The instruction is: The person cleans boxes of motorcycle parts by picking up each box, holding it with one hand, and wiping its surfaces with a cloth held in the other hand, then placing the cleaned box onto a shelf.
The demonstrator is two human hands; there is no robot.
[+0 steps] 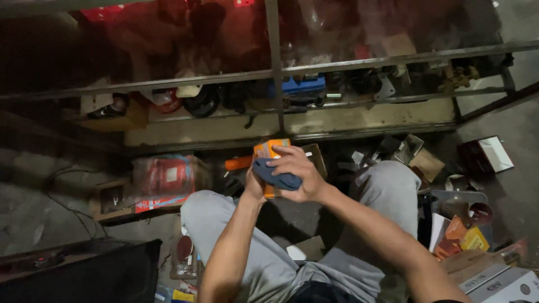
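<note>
The person sits low on the floor, knees apart in grey trousers, and holds a small orange box (pixel 270 152) up between the knees, in front of the metal shelf frame (pixel 274 73); the left hand (pixel 254 185) is closed on the box from below and behind, and the right hand (pixel 297 171) is clamped on a dark blue cloth (pixel 276 176) pressed against the box's front; the box looks like light cardboard, stiff at the edges but easy to dent, so I would judge the corners the safest grip; the cloth is soft and limp and would slide on the smooth card unless pinched; an orange tube-shaped thing (pixel 238 163) lies just behind the box, what it is I cannot tell; a red and white packet (pixel 166 180) sits on the floor near the left knee, and more small boxes (pixel 465 235) are heaped by the right knee; the clutter crowds the floor on both sides
</note>
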